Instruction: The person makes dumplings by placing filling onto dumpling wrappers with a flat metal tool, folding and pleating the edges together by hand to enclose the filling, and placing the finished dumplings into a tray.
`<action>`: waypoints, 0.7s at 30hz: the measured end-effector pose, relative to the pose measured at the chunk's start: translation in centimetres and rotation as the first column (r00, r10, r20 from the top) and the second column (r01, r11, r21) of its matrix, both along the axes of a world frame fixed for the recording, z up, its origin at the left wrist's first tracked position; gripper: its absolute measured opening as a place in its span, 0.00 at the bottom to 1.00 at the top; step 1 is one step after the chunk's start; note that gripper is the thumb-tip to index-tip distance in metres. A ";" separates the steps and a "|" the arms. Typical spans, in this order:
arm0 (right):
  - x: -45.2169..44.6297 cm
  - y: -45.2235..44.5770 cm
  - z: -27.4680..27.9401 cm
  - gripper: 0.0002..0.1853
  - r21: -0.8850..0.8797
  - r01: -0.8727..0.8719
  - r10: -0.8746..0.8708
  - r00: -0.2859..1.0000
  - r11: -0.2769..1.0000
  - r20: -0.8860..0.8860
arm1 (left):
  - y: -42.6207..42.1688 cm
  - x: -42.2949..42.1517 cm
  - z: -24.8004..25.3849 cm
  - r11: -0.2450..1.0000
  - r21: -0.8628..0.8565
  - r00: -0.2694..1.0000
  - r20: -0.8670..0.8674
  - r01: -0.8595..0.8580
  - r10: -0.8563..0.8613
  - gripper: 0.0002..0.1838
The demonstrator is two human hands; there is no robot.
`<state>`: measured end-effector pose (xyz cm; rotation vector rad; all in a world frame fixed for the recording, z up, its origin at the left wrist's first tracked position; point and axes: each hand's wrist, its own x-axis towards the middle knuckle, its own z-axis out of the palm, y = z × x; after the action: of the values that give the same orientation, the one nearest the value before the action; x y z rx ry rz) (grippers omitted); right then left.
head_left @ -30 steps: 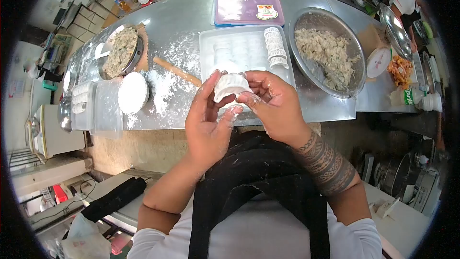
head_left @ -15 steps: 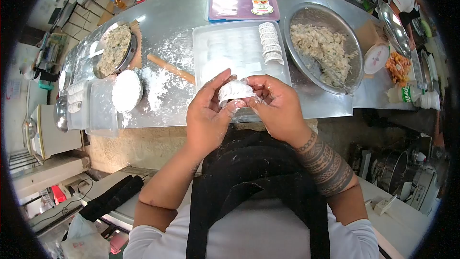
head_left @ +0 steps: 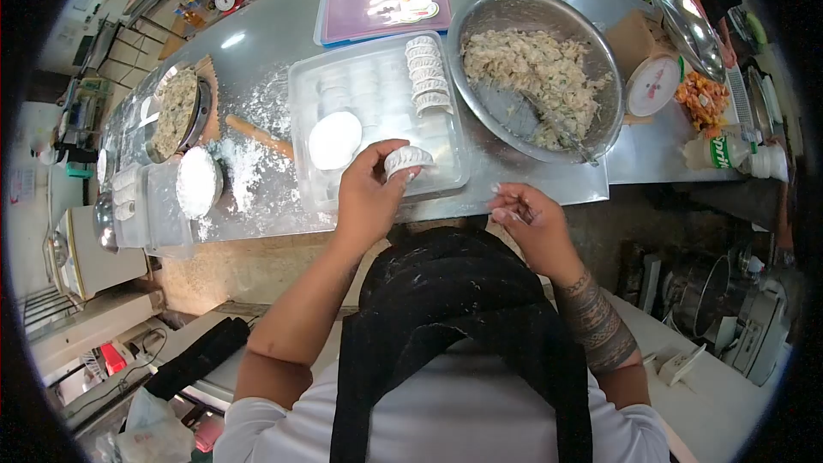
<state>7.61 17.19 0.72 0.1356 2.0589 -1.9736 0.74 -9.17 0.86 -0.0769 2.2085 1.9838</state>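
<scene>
shirt (head_left: 463, 416): white, short sleeves (head_left: 255, 424) | apron (head_left: 450, 283): black, white-flecked, wide straps (head_left: 351, 403) | right forearm (head_left: 598, 319): dark banded tattoo (head_left: 607, 334) | right hand (head_left: 533, 225): bare, white-dusted fingertips (head_left: 496, 202)

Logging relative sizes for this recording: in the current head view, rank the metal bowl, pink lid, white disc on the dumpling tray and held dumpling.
1. Metal bowl
2. Pink lid
3. White disc
4. Dumpling in left hand

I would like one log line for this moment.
left hand: holds pleated dumpling | right hand: empty | dumpling row: in tray
</scene>
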 end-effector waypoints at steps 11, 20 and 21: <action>1.3 5.2 -0.7 0.17 0.174 -0.066 0.048 0.993 0.982 0.109 | 4.2 -4.8 -5.6 0.711 -0.701 0.964 -0.155 0.047 -0.216 0.30; 0.5 5.0 -1.0 0.16 0.222 -0.104 0.096 0.994 0.969 0.049 | 5.3 -6.1 -6.9 0.744 -0.659 0.920 -0.349 -0.107 -0.177 0.22; 0.6 5.0 -1.1 0.16 0.229 -0.105 0.098 0.994 0.968 0.039 | 5.4 -6.5 -7.2 0.744 -0.659 0.915 -0.362 -0.114 -0.180 0.21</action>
<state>8.20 22.19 -0.42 0.1020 2.2254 -1.6597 -5.76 -3.74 -6.31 0.3165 3.0651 1.1364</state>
